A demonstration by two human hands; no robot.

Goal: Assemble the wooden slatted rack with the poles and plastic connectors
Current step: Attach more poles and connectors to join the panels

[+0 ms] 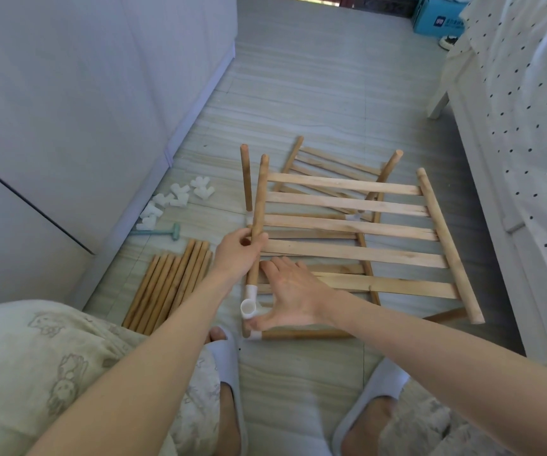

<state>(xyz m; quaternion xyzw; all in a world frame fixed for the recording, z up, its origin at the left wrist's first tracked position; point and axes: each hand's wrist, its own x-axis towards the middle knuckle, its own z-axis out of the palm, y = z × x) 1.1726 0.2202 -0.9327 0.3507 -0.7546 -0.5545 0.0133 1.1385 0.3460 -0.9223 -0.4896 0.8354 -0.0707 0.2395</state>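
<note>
Grey slippers (369,394) nearest, on striped floor (315,93). Left hand (237,255), fingers curled round upper rack side pole (258,209), slatted panel (348,225) lifted at that edge. White plastic connector (249,302) on pole's near end, open socket up. Right hand (293,294) spread wide, fingers straight, thumb against connector, holding nothing. Second slatted panel (328,166) underneath, with upright poles. Spare poles (166,287) bundled on floor at left; loose white connectors (176,199) and small green mallet (166,231) beyond, near cabinet (68,93).
</note>
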